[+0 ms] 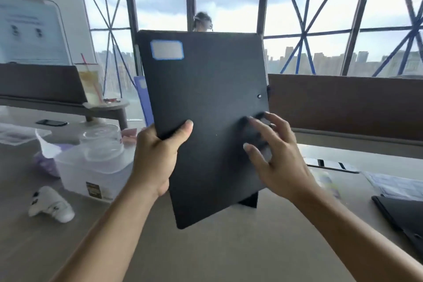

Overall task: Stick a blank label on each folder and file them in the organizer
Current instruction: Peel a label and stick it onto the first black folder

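I hold a black folder (210, 107) upright in front of me, above the table. A blank label with a blue border (167, 49) is stuck near its top left corner. My left hand (158, 155) grips the folder's lower left edge, thumb on the front. My right hand (274, 155) is spread against the lower right of the cover, fingers apart. A purple folder (143, 98) stands behind the black one, mostly hidden. Another black folder (402, 215) lies flat at the table's right edge. A dark base (249, 200), possibly the organizer, shows under the held folder.
A clear plastic box (91, 171) with a glass jar (103, 142) on it stands at the left, a white controller (51, 205) in front of it. A phone (52, 122) and a drink cup (90, 82) are further back. Paper sheets (398, 184) lie at the right. A person sits beyond the folder.
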